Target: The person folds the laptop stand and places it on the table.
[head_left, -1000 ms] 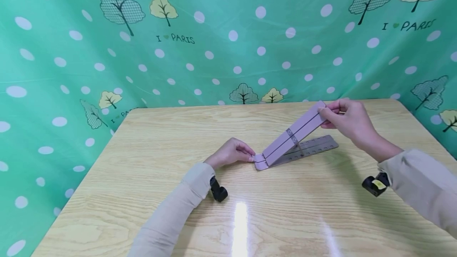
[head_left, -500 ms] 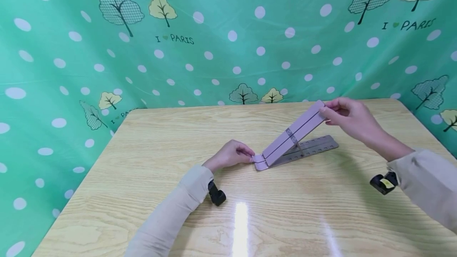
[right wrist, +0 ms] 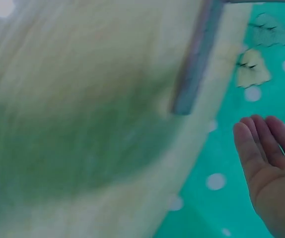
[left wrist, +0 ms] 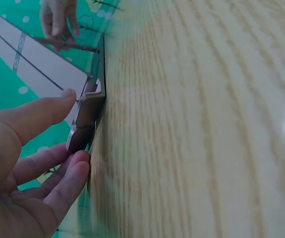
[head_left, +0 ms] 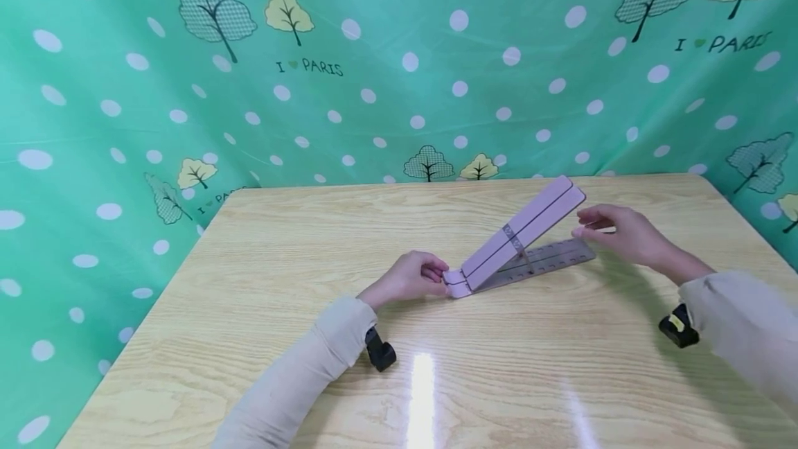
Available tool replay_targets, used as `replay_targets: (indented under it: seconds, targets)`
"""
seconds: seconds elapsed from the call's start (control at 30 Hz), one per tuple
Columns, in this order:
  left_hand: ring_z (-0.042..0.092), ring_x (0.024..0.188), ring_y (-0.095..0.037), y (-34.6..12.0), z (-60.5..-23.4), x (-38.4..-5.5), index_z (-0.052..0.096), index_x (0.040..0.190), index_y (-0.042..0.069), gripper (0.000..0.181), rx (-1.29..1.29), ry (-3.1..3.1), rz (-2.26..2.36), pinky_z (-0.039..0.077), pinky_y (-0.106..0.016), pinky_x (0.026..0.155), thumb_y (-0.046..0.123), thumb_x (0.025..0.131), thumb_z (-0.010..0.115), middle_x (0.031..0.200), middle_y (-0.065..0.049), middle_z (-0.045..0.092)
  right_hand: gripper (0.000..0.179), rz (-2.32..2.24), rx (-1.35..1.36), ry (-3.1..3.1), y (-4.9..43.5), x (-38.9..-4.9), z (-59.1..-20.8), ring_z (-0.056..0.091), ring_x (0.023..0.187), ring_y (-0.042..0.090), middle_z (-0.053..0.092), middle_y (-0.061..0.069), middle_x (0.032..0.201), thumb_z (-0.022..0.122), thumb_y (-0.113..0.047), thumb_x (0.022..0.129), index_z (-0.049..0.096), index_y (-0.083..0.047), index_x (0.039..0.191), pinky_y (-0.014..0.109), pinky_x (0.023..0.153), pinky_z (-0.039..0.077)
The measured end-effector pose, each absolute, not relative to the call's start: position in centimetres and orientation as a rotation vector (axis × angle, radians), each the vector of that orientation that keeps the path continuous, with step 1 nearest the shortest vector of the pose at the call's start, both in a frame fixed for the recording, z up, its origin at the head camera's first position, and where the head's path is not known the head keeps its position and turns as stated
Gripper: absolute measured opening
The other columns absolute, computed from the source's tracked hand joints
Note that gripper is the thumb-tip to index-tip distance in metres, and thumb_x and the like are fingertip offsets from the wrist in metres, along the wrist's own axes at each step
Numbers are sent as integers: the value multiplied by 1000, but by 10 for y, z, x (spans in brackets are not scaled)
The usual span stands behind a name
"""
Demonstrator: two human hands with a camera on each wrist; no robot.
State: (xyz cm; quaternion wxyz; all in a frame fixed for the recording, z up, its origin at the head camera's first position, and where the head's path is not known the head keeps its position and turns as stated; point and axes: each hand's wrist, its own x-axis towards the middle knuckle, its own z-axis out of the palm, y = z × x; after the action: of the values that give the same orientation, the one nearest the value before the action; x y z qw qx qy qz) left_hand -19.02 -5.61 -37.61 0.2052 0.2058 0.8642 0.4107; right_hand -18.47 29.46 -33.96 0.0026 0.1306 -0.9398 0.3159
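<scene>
A pinkish-mauve folding stand [head_left: 525, 231] rests on the table, its upper panel raised at a slant over a notched base [head_left: 561, 255]. A thin strut [head_left: 526, 262] props the panel, and a printed band [left wrist: 19, 52] crosses it. My left hand [head_left: 414, 276] is at the short lip [head_left: 458, 284] at the stand's low end. In the left wrist view its thumb and fingers lie on opposite sides of that lip. My right hand [head_left: 623, 233] is off the stand, fingers relaxed, beside the raised end. The right wrist view shows space between this hand [right wrist: 271, 168] and the base.
The wood-grain table [head_left: 299, 227] ends at a green dotted curtain [head_left: 374, 89] behind and to the left. Black wrist cameras [head_left: 379, 350] hang below both sleeves. Bright light reflections streak the near tabletop.
My right hand has let go of the panel's upper end and moved down and right. The panel stays raised at the same slant. My left hand keeps its place at the lip.
</scene>
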Motion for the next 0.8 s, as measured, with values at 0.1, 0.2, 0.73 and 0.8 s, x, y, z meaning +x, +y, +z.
replay_targets:
  seconds: [0.1,0.2,0.73,0.8]
  targets:
    - [56,78,-10,-54,-376,-188,59,106,1,43,570,2446,1110,48,-17,69,13,69,76,87,-1,59,52,984,463,-3001,300,-187,-353,50,99,43,50,31,112,63,-22,83,45,13,118,51,81,44]
    - [54,76,-9,-52,-376,-187,60,105,2,44,570,2486,1074,47,-17,68,14,66,78,84,1,57,56,989,499,-3033,305,-189,-363,48,102,44,49,31,114,68,-19,79,44,13,119,51,84,42]
    - [54,73,-8,-47,-375,-185,61,101,1,47,586,2589,988,47,-16,65,20,63,81,81,3,58,43,907,686,-3019,313,-202,-376,52,95,36,56,23,105,72,-4,71,56,9,109,46,79,47]
    - [54,73,-7,-47,-375,-187,62,101,2,47,574,2587,993,47,-16,65,21,63,80,81,3,58,41,907,701,-3029,313,-204,-375,53,94,35,56,22,103,72,-4,71,57,10,107,45,78,48]
